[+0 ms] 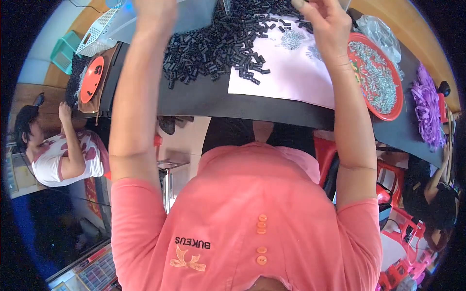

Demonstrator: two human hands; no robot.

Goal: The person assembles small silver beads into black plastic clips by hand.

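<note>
My left hand (156,8) reaches to the top edge, in front of a translucent plastic bin (194,17); its fingers are cut off and blurred. My right hand (330,24) is bent at the top edge over a pale pink sheet (291,80). Its thumb and fingers are drawn in; whatever lies between the tips is out of view. A heap of small black plastic parts (208,53) spreads between my arms, partly onto the sheet. Small silver metal pieces (292,39) lie in a little pile left of my right wrist.
A red round tray (388,115) of silver metal pieces stands right of my right forearm, with a clear plastic bag (378,36) behind. Purple strips (427,106) lie far right. Left are a person (68,150), an orange plate (92,80) and a green basket (65,52). Another person (432,194) sits right.
</note>
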